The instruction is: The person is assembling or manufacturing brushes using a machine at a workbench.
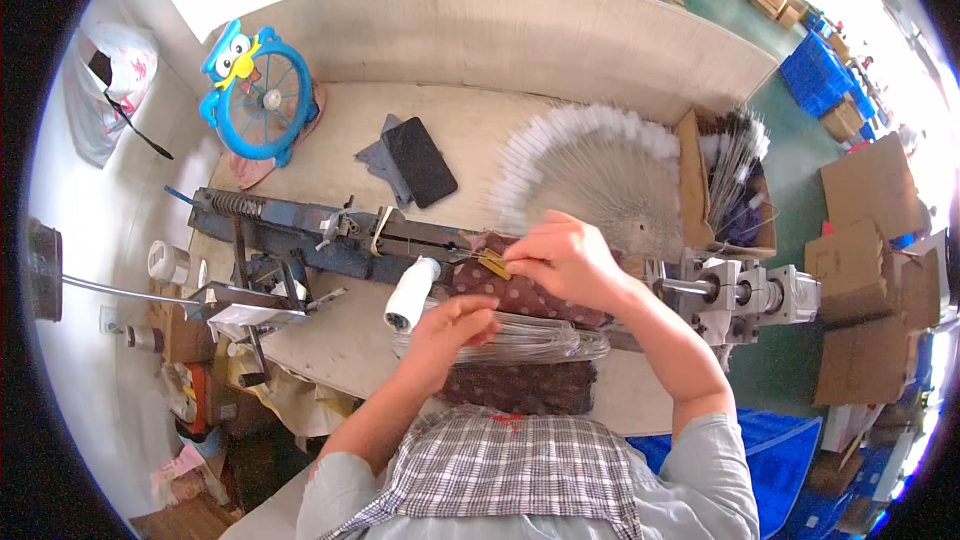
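Observation:
My right hand (pixel 568 258) is closed in a pinch at the right end of the long metal machine bar (pixel 300 230). Its fingertips are beside small yellow strips (pixel 494 263); what they hold is too fine to make out. My left hand (pixel 452 335) has its fingers bent but apart, and nothing shows in them. It hovers by a bundle of thin bent wires (pixel 540 337) that lies along the table's front. Behind that hand a white roll (pixel 411 294) leans. Brown dotted cloth (pixel 520 387) lies on the near side of the wires, with more under my right hand.
White-tipped wire brushes (pixel 590 140) fan out at the back right, beside a cardboard box (pixel 692 180) of more. A dark phone (pixel 420 162) and a blue cartoon fan (pixel 262 100) stand farther left. A metal clamp machine (pixel 740 292) juts out right.

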A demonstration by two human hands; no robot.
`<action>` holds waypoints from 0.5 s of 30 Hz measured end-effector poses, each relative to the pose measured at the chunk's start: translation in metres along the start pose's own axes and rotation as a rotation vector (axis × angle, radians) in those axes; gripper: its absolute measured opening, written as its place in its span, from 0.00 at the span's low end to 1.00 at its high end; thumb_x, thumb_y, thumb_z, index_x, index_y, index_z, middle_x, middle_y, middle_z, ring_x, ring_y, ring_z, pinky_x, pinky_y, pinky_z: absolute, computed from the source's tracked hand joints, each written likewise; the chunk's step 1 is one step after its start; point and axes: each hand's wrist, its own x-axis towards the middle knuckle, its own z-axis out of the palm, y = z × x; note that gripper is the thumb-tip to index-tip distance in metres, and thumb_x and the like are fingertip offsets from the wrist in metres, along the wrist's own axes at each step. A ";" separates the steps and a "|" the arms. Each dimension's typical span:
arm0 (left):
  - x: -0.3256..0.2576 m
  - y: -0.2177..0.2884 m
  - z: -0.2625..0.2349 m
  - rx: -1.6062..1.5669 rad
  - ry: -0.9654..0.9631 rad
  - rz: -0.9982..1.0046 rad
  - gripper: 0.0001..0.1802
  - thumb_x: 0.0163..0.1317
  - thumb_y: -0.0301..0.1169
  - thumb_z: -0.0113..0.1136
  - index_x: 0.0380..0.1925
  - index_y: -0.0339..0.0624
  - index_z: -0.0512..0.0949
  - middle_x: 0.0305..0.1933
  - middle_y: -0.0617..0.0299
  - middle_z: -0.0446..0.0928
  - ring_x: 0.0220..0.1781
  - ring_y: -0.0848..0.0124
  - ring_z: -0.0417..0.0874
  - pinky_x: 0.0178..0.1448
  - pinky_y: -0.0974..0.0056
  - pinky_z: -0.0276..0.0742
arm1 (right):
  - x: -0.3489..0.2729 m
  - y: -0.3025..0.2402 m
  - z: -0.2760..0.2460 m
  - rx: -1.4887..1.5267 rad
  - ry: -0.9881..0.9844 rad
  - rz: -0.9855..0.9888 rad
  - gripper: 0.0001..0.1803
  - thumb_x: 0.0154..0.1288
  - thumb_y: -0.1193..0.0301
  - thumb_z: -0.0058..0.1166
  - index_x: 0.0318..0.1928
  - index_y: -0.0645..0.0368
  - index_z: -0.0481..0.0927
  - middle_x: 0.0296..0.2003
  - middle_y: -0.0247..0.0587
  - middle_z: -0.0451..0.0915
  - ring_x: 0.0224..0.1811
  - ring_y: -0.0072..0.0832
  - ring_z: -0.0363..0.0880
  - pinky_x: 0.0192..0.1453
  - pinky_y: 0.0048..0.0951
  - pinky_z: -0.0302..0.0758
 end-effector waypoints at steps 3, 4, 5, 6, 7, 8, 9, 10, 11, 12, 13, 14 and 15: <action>-0.005 -0.015 -0.033 -0.163 0.076 -0.156 0.20 0.64 0.39 0.55 0.51 0.36 0.72 0.34 0.59 0.79 0.33 0.74 0.79 0.38 0.70 0.75 | 0.016 -0.005 0.025 -0.080 0.045 -0.036 0.05 0.49 0.69 0.62 0.28 0.56 0.84 0.23 0.34 0.80 0.29 0.34 0.75 0.34 0.33 0.73; -0.005 -0.014 -0.038 -0.313 0.110 -0.123 0.20 0.66 0.40 0.51 0.50 0.36 0.72 0.33 0.59 0.79 0.32 0.73 0.79 0.37 0.69 0.75 | 0.018 -0.007 0.030 -0.085 0.054 -0.023 0.05 0.49 0.69 0.62 0.27 0.56 0.83 0.23 0.34 0.80 0.29 0.34 0.75 0.34 0.32 0.73; -0.006 -0.012 -0.041 -0.463 0.142 -0.091 0.20 0.68 0.42 0.48 0.49 0.36 0.72 0.32 0.59 0.79 0.31 0.73 0.79 0.35 0.69 0.75 | 0.020 -0.008 0.031 -0.089 0.049 -0.021 0.05 0.49 0.69 0.62 0.27 0.56 0.83 0.23 0.34 0.80 0.29 0.34 0.75 0.34 0.32 0.73; -0.006 0.000 -0.033 -0.530 0.207 -0.089 0.22 0.69 0.44 0.43 0.46 0.36 0.73 0.31 0.58 0.79 0.30 0.72 0.79 0.33 0.67 0.75 | 0.021 -0.009 0.032 -0.114 0.029 -0.003 0.05 0.49 0.68 0.61 0.26 0.56 0.83 0.23 0.34 0.80 0.29 0.34 0.75 0.34 0.32 0.73; -0.008 0.010 -0.026 -0.540 0.211 -0.093 0.22 0.69 0.44 0.43 0.46 0.36 0.73 0.31 0.58 0.79 0.30 0.72 0.79 0.33 0.67 0.75 | 0.021 -0.009 0.033 -0.140 0.010 0.017 0.05 0.50 0.68 0.61 0.26 0.56 0.82 0.23 0.33 0.80 0.29 0.34 0.75 0.34 0.32 0.73; -0.009 0.019 -0.019 -0.550 0.123 -0.064 0.21 0.69 0.44 0.43 0.45 0.36 0.74 0.31 0.57 0.79 0.29 0.72 0.79 0.32 0.66 0.75 | 0.021 -0.010 0.032 -0.140 -0.001 0.018 0.05 0.50 0.68 0.61 0.26 0.56 0.82 0.23 0.33 0.80 0.29 0.34 0.75 0.34 0.32 0.73; -0.008 0.025 -0.011 -0.556 0.038 -0.033 0.21 0.69 0.44 0.44 0.43 0.37 0.75 0.32 0.57 0.79 0.29 0.72 0.79 0.31 0.66 0.76 | 0.023 -0.012 0.031 -0.158 -0.019 0.025 0.06 0.50 0.68 0.60 0.25 0.56 0.82 0.24 0.33 0.80 0.29 0.34 0.75 0.34 0.32 0.73; 0.007 0.013 -0.002 -0.336 0.224 -0.025 0.23 0.67 0.48 0.48 0.34 0.37 0.79 0.27 0.57 0.79 0.26 0.69 0.79 0.30 0.64 0.75 | 0.024 -0.014 0.031 -0.182 -0.035 0.035 0.06 0.50 0.68 0.60 0.25 0.56 0.81 0.24 0.33 0.80 0.29 0.34 0.75 0.34 0.32 0.73; 0.009 0.009 -0.009 0.225 0.057 0.077 0.27 0.63 0.51 0.53 0.23 0.36 0.81 0.20 0.61 0.78 0.26 0.68 0.80 0.30 0.65 0.74 | 0.025 -0.015 0.033 -0.181 -0.040 0.040 0.06 0.50 0.68 0.60 0.25 0.56 0.81 0.24 0.33 0.80 0.29 0.34 0.75 0.34 0.32 0.73; 0.017 0.002 -0.014 0.596 0.154 0.148 0.27 0.62 0.50 0.55 0.20 0.34 0.80 0.18 0.62 0.77 0.27 0.69 0.80 0.30 0.65 0.74 | 0.025 -0.014 0.033 -0.199 -0.046 0.045 0.06 0.50 0.68 0.60 0.25 0.56 0.81 0.23 0.33 0.79 0.30 0.34 0.75 0.35 0.32 0.73; 0.023 -0.002 -0.015 0.970 0.250 0.219 0.28 0.61 0.49 0.57 0.17 0.33 0.80 0.16 0.64 0.76 0.28 0.69 0.80 0.30 0.65 0.73 | 0.024 -0.013 0.033 -0.216 -0.051 0.050 0.06 0.50 0.68 0.59 0.25 0.56 0.81 0.23 0.34 0.79 0.30 0.34 0.75 0.35 0.32 0.73; 0.024 -0.003 -0.015 0.972 0.247 0.214 0.28 0.61 0.49 0.57 0.17 0.33 0.80 0.16 0.64 0.76 0.28 0.69 0.80 0.30 0.65 0.73 | 0.023 -0.014 0.032 -0.194 -0.039 0.033 0.05 0.51 0.68 0.59 0.26 0.56 0.81 0.24 0.34 0.79 0.30 0.34 0.74 0.35 0.32 0.73; 0.024 -0.001 -0.012 0.931 0.270 0.196 0.26 0.60 0.48 0.57 0.20 0.32 0.81 0.18 0.64 0.77 0.28 0.70 0.80 0.30 0.66 0.73 | 0.021 -0.014 0.030 -0.192 -0.035 0.038 0.05 0.51 0.68 0.59 0.26 0.56 0.81 0.24 0.34 0.79 0.30 0.34 0.74 0.35 0.32 0.73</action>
